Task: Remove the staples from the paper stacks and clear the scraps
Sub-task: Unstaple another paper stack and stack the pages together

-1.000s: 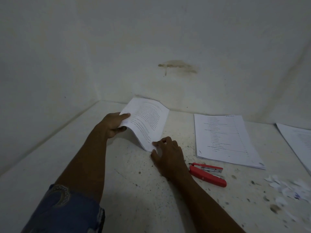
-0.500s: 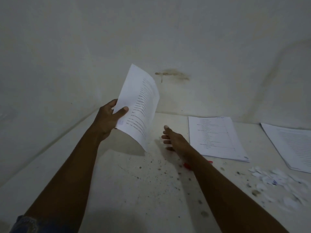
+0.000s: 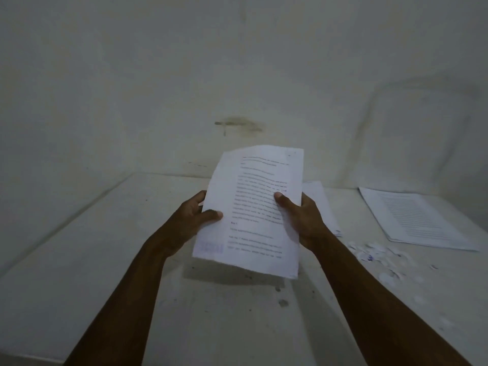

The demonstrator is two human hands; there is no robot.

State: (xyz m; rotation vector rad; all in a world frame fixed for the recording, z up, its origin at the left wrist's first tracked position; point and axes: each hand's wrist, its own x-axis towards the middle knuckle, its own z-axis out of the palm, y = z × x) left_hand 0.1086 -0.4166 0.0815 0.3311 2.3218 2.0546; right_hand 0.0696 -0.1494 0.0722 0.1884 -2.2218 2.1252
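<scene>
Holding the paper stack [image 3: 253, 207] off the table [image 3: 79, 260], you have both hands closed on it. Your left hand [image 3: 192, 217] grips the left edge, thumb across the printed face and fingers behind. Your right hand [image 3: 301, 220] grips the right edge the same way. The stack is near upright, text side toward you, above the table's middle and not touching it.

Status of work, judged from the layout:
- A second stack [image 3: 322, 204] lies flat behind your right hand, mostly hidden.
- A third stack [image 3: 420, 220] lies flat at the far right, near the wall [image 3: 237, 75].
- Loose paper scraps [image 3: 380, 257] lie scattered on the table between your right forearm and the third stack. They have not been cleared.
- No staple can be made out on the held stack; the view is too dim and blurred to tell whether one remains.
- No staple-removing tool is visible.

Remaining, as a judgement: inspect the held stack's corners, remove any staple, confirm the two flat stacks, then gather the scraps. Scrap clearing is plainly outstanding, so the task is partway at best.
</scene>
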